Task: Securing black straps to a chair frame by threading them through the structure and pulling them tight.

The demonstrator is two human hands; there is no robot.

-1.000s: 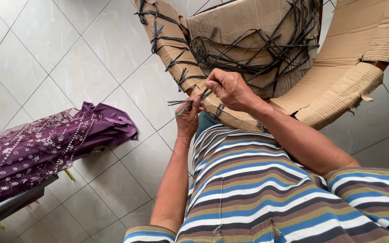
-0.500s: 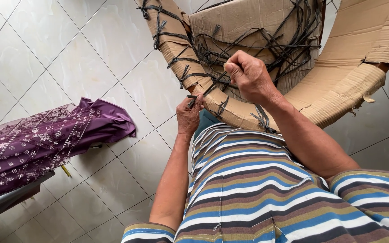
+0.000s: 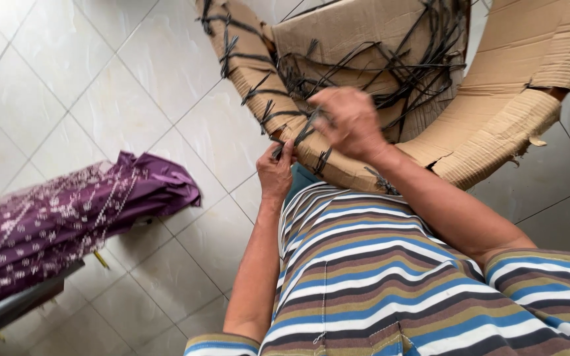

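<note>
Head view. A curved, cardboard-wrapped frame bound with dark flat straps (image 3: 338,165) is arcing across the upper centre and upper right of the frame, its lower edge resting against the person's striped shirt (image 3: 377,277).

The left hand (image 3: 276,173) is sitting at centre frame, fingers pinching a dark flat strap end (image 3: 298,135) against the outer edge of the cardboard curve. The right hand (image 3: 348,122) is showing just above and to the right, blurred; its fingers are curling closed around the same strap, knuckles toward the camera. How firmly it is clenching cannot be told through the blur.

More loose dark strap ends (image 3: 397,66) are criss-crossing inside the hollow of the frame, upper centre. A torn cardboard edge (image 3: 516,142) is hanging at right.

A purple patterned cloth (image 3: 67,217) is lying over a surface at lower left, well apart from the hands. The white tiled floor (image 3: 100,79) is lying open across the upper left, up to the frame's outer edge.
</note>
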